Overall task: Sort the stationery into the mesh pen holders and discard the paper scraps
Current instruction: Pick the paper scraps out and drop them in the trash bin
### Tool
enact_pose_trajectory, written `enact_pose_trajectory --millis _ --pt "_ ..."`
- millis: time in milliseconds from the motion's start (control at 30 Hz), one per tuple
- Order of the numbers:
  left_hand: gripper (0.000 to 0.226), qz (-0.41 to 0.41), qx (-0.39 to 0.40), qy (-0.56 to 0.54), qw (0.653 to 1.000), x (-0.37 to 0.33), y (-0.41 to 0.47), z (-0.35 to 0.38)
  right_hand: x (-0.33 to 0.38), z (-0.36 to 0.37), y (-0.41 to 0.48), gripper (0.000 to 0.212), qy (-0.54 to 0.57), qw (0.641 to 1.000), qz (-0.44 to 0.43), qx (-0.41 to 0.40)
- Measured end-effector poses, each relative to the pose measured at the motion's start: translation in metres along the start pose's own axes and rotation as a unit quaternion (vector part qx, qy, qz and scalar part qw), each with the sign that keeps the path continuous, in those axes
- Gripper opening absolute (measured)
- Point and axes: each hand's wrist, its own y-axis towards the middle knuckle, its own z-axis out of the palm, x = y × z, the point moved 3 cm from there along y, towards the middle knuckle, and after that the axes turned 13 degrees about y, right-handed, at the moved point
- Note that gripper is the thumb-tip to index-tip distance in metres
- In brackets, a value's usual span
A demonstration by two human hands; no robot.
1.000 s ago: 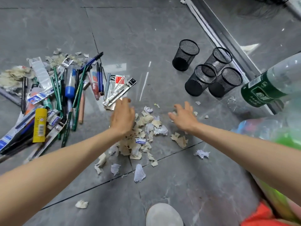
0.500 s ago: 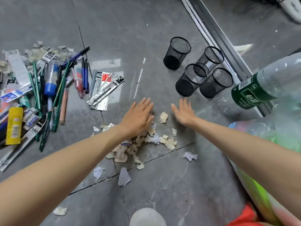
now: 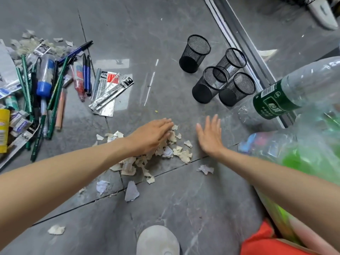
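The person crouches on the grey tiled floor, both arms stretched out over a heap of torn paper scraps. The left hand lies palm down on the far left side of the heap, fingers straight and together, pressing on the scraps and gripping nothing. The right hand stands just beside the heap on its right, fingers straight and slightly spread; it holds nothing either. The scraps sit between the two hands.

Stray pieces lie apart from the heap: one near the right wrist, a grey one closer to the person, another well off to the near left.

The stationery is piled well to the left: green pencils, blue pens, a yellow glue stick, and refill packets nearest the hands.

Four black mesh pen holders stand upright beyond the hands, three bunched together and one a little apart. Crowding in beside them from the right is a clear bottle with a green label, and below it a clear sack of bottles presses close to the right forearm. A metal floor rail runs behind the holders. A pale shoe toe shows at the bottom.
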Motion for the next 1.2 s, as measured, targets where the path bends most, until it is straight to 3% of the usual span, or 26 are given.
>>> enact_pose_trajectory --millis 67,133,233,367,500,600,700,800,1000,1200 --pt "0.051 -0.01 0.004 0.002 1.0 -0.001 0.004 0.003 -0.007 -0.007 0.011 0.07 0.027 0.997 0.06 0.04" --pt "0.05 -0.016 -0.005 0.002 1.0 -0.003 0.006 0.002 -0.005 -0.001 0.008 0.07 0.007 0.996 0.041 0.081" --pt "0.043 0.061 -0.067 0.044 0.995 -0.022 0.004 0.001 0.015 0.023 -0.02 0.063 0.03 0.986 -0.07 0.149" --pt "0.012 0.114 -0.164 0.088 0.976 -0.054 -0.003 0.006 0.039 0.031 -0.064 0.057 0.07 0.936 -0.25 0.237" --pt "0.011 0.238 -0.198 0.108 0.945 -0.098 -0.01 0.017 0.006 -0.008 -0.047 0.059 -0.045 0.932 -0.316 0.17" --pt "0.027 0.33 -0.125 0.178 0.919 -0.128 -0.006 0.053 -0.018 -0.033 -0.029 0.056 -0.117 0.942 -0.286 0.13" --pt "0.048 0.309 0.003 0.288 0.906 -0.151 0.004 0.081 -0.033 -0.035 -0.028 0.056 -0.148 0.948 -0.246 0.138" --pt "0.062 0.252 0.081 0.301 0.916 -0.141 0.015 0.083 -0.038 -0.021 -0.031 0.056 -0.119 0.957 -0.215 0.156" --pt "0.066 0.157 0.022 0.335 0.929 -0.053 -0.007 0.055 -0.016 0.002 -0.032 0.058 -0.053 0.968 -0.192 0.15" --pt "0.061 0.072 -0.041 0.287 0.954 0.002 -0.065 0.03 0.034 0.045 -0.031 0.063 -0.006 0.965 -0.206 0.163"
